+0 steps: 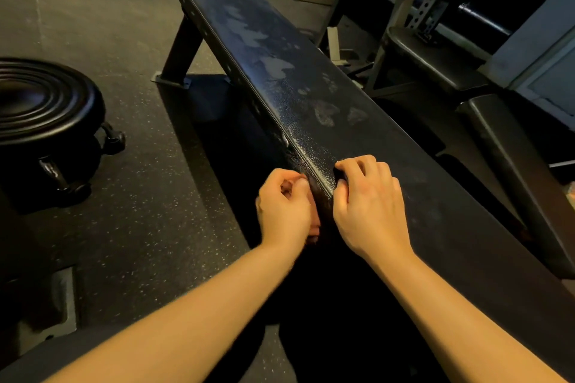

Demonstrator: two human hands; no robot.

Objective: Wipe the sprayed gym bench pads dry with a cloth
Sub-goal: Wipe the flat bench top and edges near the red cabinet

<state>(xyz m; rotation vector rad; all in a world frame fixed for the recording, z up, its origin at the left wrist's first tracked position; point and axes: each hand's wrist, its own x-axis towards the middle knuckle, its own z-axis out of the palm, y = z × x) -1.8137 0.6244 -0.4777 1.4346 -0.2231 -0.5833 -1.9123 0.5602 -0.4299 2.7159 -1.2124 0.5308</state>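
1. The bench pad (pixel 280 71) lies flat, its long axis running from near right to far left.
2. Open rubber floor (pixel 124 196) borders its left edge, with a round black stool (pixel 46 102) farther off. A second bench (pixel 513 149) stands close on the right.
3. The pad is black, beaded with droplets near the hands and blotched pale farther along.
4. The right hand (pixel 370 205) curls over the pad's left edge, gripping a dark cloth (pixel 340 174). The left hand (pixel 284 205) is just beside it, fingers curled tight; I cannot tell what it holds.

Weight plates (pixel 40 99) left — rack (pixel 420 14) behind
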